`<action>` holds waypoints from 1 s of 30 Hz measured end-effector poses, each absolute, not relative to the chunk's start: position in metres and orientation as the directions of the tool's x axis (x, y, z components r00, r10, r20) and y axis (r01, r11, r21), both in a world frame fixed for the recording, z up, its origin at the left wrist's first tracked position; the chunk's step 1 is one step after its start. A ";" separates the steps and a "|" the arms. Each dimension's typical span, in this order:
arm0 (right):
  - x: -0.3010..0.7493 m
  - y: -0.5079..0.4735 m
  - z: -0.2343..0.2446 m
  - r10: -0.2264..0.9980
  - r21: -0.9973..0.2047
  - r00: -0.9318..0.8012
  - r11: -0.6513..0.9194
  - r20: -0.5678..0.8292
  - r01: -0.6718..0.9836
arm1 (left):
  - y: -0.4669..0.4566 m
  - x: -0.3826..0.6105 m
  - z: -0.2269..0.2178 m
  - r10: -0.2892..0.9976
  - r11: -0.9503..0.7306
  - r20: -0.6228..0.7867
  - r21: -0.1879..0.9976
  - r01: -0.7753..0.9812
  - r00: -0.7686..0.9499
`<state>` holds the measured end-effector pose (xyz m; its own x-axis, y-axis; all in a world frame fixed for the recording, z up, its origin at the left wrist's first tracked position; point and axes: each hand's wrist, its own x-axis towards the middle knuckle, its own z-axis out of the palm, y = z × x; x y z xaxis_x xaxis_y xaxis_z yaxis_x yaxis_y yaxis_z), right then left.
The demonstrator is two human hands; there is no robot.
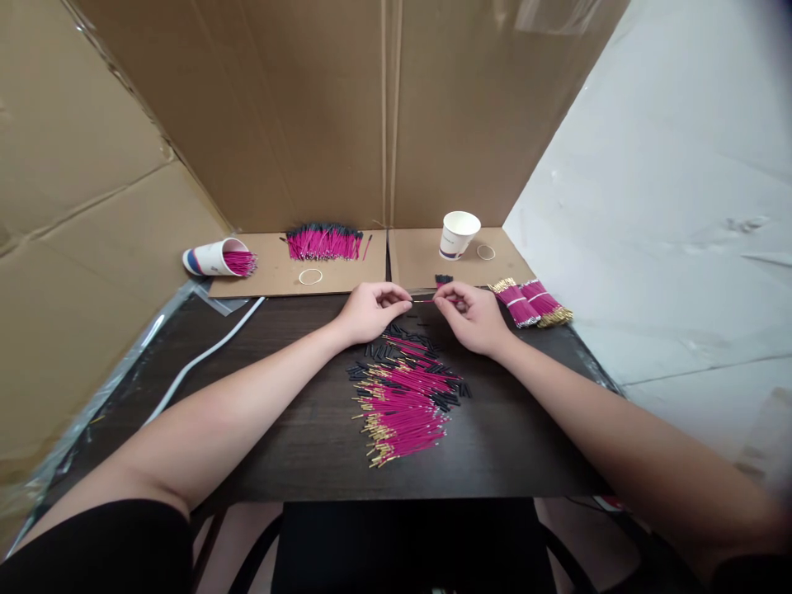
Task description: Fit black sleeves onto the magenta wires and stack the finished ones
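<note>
My right hand (pixel 471 317) pinches a short magenta wire (pixel 426 301) level between thumb and fingers. Its gold-coloured tip points toward my left hand (pixel 374 312), whose thumb and forefinger are pressed together at that end. Whatever small piece the left fingertips hold is hidden. Below both hands lies a loose pile of magenta wires (pixel 408 404) with gold tips. Short black tubes (pixel 384 353) are scattered among and above them. Just behind my right hand sits a small group of black-ended wires (pixel 443 280).
Black-ended magenta wires (pixel 325 242) lie in a row on a cardboard strip (pixel 260 286). A tipped paper cup (pixel 207 259) of wires is at left; an upright paper cup (pixel 459 234) stands behind. Rubber bands (pixel 310 277), banded wire bundles (pixel 537 304) and a white cable (pixel 210 351) lie around.
</note>
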<state>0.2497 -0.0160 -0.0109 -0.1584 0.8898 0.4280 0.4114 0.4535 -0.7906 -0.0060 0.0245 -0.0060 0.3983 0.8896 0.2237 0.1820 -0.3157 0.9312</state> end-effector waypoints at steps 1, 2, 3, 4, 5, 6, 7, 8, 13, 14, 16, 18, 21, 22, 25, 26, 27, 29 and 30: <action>0.250 -0.016 -0.011 0.889 -0.789 -0.159 0.456 0.430 0.412 | 0.024 -0.006 -0.006 0.887 -0.320 0.229 0.931 0.177 0.402; 0.250 -0.017 -0.010 0.888 -0.789 -0.160 0.457 0.432 0.411 | 0.024 -0.006 -0.007 0.884 -0.324 0.233 0.930 0.171 0.406; 0.249 -0.017 -0.010 0.886 -0.788 -0.161 0.460 0.434 0.409 | 0.024 -0.007 -0.007 0.881 -0.327 0.237 0.930 0.165 0.409; 0.249 -0.017 -0.010 0.885 -0.787 -0.165 0.463 0.435 0.408 | 0.024 -0.007 -0.007 0.880 -0.329 0.239 0.930 0.163 0.411; 0.249 -0.017 -0.009 0.883 -0.785 -0.168 0.467 0.438 0.407 | 0.024 -0.007 -0.008 0.880 -0.330 0.239 0.930 0.165 0.411; 0.249 -0.017 -0.009 0.881 -0.782 -0.171 0.471 0.442 0.409 | 0.024 -0.007 -0.008 0.881 -0.328 0.237 0.929 0.169 0.409; 0.249 -0.018 -0.009 0.878 -0.778 -0.173 0.476 0.446 0.411 | 0.024 -0.007 -0.008 0.883 -0.326 0.234 0.930 0.172 0.407; 0.249 -0.018 -0.009 0.876 -0.774 -0.175 0.480 0.450 0.413 | 0.024 -0.007 -0.008 0.884 -0.323 0.230 0.930 0.175 0.406; 0.250 -0.019 -0.009 0.866 -0.759 -0.188 0.498 0.464 0.419 | 0.024 -0.006 -0.009 0.883 -0.310 0.221 0.937 0.161 0.415; 0.250 -0.019 -0.009 0.864 -0.757 -0.191 0.502 0.466 0.418 | 0.024 -0.006 -0.010 0.882 -0.309 0.220 0.938 0.159 0.416; 0.249 -0.019 -0.009 0.861 -0.755 -0.196 0.507 0.470 0.416 | 0.024 -0.006 -0.010 0.882 -0.310 0.222 0.938 0.156 0.416; 0.249 -0.019 -0.009 0.861 -0.754 -0.198 0.507 0.469 0.418 | 0.023 -0.006 -0.009 0.879 -0.316 0.225 0.935 0.160 0.421; 0.249 -0.019 -0.009 0.865 -0.756 -0.208 0.501 0.457 0.421 | 0.022 -0.006 -0.008 0.880 -0.312 0.215 0.934 0.175 0.423; 0.249 -0.019 -0.009 0.865 -0.756 -0.215 0.501 0.454 0.421 | 0.021 -0.006 -0.007 0.880 -0.314 0.216 0.933 0.178 0.422; 0.249 -0.019 -0.008 0.863 -0.753 -0.230 0.504 0.449 0.422 | 0.020 -0.006 -0.005 0.878 -0.322 0.222 0.929 0.181 0.423; 0.249 -0.019 -0.008 0.863 -0.753 -0.232 0.505 0.449 0.422 | 0.019 -0.006 -0.005 0.880 -0.320 0.219 0.929 0.187 0.421; 0.249 -0.019 -0.008 0.863 -0.753 -0.234 0.505 0.448 0.421 | 0.019 -0.006 -0.005 0.882 -0.318 0.215 0.928 0.195 0.419; 0.249 -0.019 -0.009 0.861 -0.751 -0.237 0.508 0.450 0.422 | 0.019 -0.006 -0.004 0.885 -0.314 0.207 0.927 0.204 0.418; 0.249 -0.019 -0.009 0.859 -0.749 -0.239 0.511 0.452 0.422 | 0.019 -0.006 -0.004 0.884 -0.313 0.205 0.928 0.205 0.420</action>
<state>0.2491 -0.0191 -0.0090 -0.2394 0.8595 0.4516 0.4221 0.5110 -0.7488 -0.0056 0.0191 -0.0041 0.4199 0.8841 0.2052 0.2047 -0.3126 0.9276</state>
